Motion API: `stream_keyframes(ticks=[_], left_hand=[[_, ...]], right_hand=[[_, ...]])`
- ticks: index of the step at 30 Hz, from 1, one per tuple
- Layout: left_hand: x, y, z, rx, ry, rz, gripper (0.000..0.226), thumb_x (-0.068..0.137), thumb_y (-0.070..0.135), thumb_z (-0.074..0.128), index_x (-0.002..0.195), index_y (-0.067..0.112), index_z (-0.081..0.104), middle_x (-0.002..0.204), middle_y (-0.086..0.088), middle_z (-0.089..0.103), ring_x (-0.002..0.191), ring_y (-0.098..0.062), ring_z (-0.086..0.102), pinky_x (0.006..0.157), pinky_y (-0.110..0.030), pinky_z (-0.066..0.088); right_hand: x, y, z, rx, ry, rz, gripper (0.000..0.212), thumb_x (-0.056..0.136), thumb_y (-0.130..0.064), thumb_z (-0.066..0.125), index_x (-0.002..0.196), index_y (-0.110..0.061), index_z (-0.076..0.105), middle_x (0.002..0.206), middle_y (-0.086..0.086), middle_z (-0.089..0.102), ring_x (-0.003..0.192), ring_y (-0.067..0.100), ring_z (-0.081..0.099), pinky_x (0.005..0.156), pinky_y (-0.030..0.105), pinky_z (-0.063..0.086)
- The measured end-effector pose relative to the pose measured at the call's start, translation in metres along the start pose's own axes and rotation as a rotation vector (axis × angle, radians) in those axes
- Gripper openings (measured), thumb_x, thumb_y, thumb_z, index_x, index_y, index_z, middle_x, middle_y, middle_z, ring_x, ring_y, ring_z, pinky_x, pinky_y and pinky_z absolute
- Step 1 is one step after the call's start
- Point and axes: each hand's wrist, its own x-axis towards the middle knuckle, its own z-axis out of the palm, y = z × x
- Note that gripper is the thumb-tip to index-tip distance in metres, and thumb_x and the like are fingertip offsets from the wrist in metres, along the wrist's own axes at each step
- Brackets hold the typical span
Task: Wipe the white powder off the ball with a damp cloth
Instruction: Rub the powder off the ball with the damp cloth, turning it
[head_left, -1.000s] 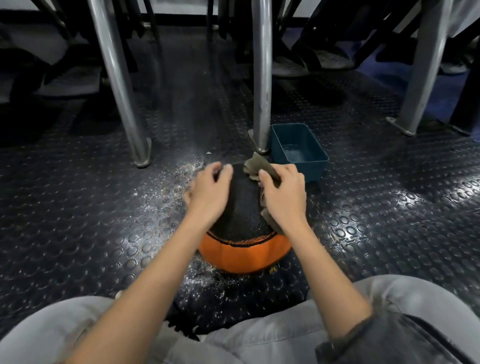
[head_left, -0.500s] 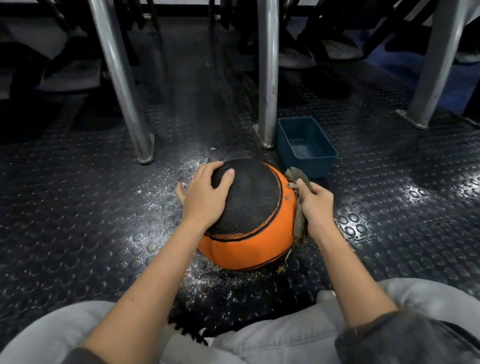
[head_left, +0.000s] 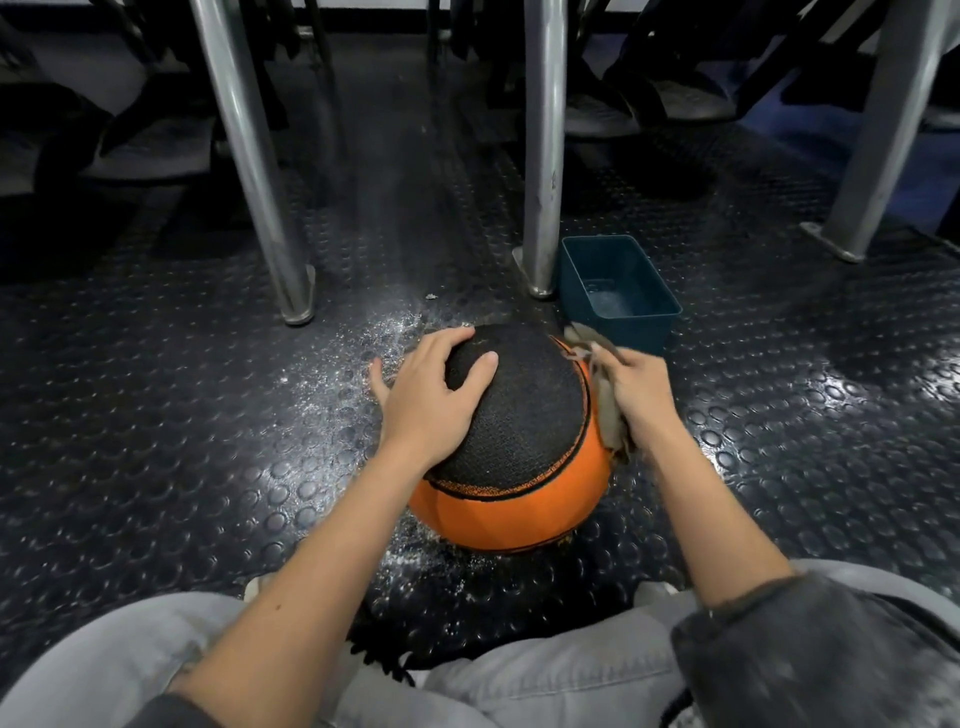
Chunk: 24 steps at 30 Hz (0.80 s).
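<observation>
Well, I see the ball (head_left: 519, 426) sitting on the studded floor (head_left: 208, 415) just ahead of the person's knees, black panel up, orange band facing the camera. The left hand (head_left: 431, 395) lies spread flat on its top. The right hand (head_left: 639, 389) is blurred, fingers curled on the cloth (head_left: 605, 410), pressing it to the ball's right side; the hand hides much of the cloth. A blue tub (head_left: 636, 327) stands just behind.

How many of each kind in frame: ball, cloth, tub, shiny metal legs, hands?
ball: 1
cloth: 1
blue tub: 1
shiny metal legs: 3
hands: 2
Total: 8
</observation>
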Motion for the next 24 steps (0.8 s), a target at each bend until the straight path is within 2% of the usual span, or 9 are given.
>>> stream_keyframes(ticks=[2,5,8,10,13,15,17,20,24], left_hand=[[0.000,0.001,0.001,0.005,-0.005,0.011,0.056,0.083,0.065,0.033,0.127,0.036,0.052,0.134,0.018,0.048,0.127,-0.007,0.042,0.113,-0.046,-0.008],[-0.001,0.004,0.002,0.025,-0.005,0.025,0.051,0.088,0.062,0.038,0.128,0.035,0.051,0.136,0.017,0.047,0.128,-0.008,0.041,0.114,-0.047,-0.006],[-0.006,0.006,0.004,0.047,0.010,0.046,0.060,0.082,0.065,0.031,0.129,0.035,0.050,0.135,0.018,0.046,0.128,-0.007,0.041,0.114,-0.046,-0.006],[-0.010,0.007,0.005,0.068,0.011,0.061,0.062,0.080,0.067,0.029,0.129,0.035,0.050,0.135,0.019,0.046,0.128,-0.007,0.041,0.114,-0.046,-0.006],[-0.011,0.007,0.005,0.086,0.007,0.082,0.066,0.078,0.070,0.026,0.128,0.035,0.050,0.134,0.019,0.046,0.127,-0.007,0.041,0.113,-0.046,-0.005],[-0.010,0.008,0.004,0.068,0.003,0.074,0.061,0.080,0.067,0.030,0.129,0.035,0.049,0.135,0.019,0.046,0.128,-0.006,0.040,0.113,-0.046,-0.007],[-0.010,0.007,0.003,0.057,-0.012,0.068,0.058,0.082,0.065,0.032,0.129,0.036,0.049,0.136,0.019,0.045,0.128,-0.006,0.040,0.113,-0.046,-0.008],[-0.010,0.003,0.002,0.001,-0.016,0.061,0.063,0.078,0.071,0.031,0.127,0.037,0.050,0.131,0.023,0.045,0.122,0.002,0.040,0.114,-0.046,-0.008],[-0.003,-0.011,-0.006,-0.093,0.001,-0.021,0.058,0.076,0.069,0.035,0.122,0.039,0.053,0.119,0.030,0.042,0.110,0.009,0.035,0.113,-0.045,-0.009]], right_hand=[[0.000,0.011,-0.008,0.067,-0.010,0.152,0.019,0.093,-0.019,0.058,0.092,-0.003,0.068,0.071,0.002,0.061,0.066,0.011,0.055,0.058,0.019,0.044],[-0.001,0.013,-0.011,0.107,0.024,0.181,0.019,0.092,-0.019,0.059,0.096,-0.003,0.067,0.074,0.002,0.064,0.070,0.013,0.059,0.068,0.025,0.048],[-0.009,-0.012,-0.003,0.109,0.043,-0.045,0.018,0.093,-0.023,0.058,0.081,-0.015,0.069,0.077,0.007,0.066,0.071,0.014,0.059,0.070,0.029,0.048],[-0.016,-0.032,0.010,-0.085,-0.043,-0.289,0.022,0.091,-0.029,0.059,0.071,-0.022,0.066,0.084,0.010,0.062,0.079,0.018,0.057,0.076,0.035,0.045],[-0.021,-0.040,0.029,-0.499,-0.128,-0.427,0.020,0.088,-0.041,0.060,0.095,-0.026,0.072,0.103,-0.001,0.057,0.108,0.018,0.048,0.095,0.040,0.036],[-0.014,-0.036,0.027,-0.483,-0.114,-0.411,0.023,0.087,-0.041,0.061,0.098,-0.025,0.072,0.100,-0.002,0.057,0.109,0.022,0.050,0.096,0.045,0.038],[-0.003,-0.027,0.013,-0.343,-0.100,-0.315,0.017,0.088,-0.033,0.062,0.091,-0.020,0.072,0.084,-0.001,0.058,0.092,0.018,0.055,0.082,0.035,0.044],[0.011,0.003,-0.009,-0.096,-0.062,0.037,0.018,0.091,-0.012,0.059,0.074,-0.010,0.065,0.063,0.000,0.055,0.062,0.012,0.049,0.057,0.025,0.039],[0.013,0.040,-0.010,0.019,-0.032,0.315,0.034,0.090,-0.002,0.053,0.057,-0.009,0.051,0.053,0.001,0.052,0.056,0.013,0.042,0.049,0.022,0.034]])
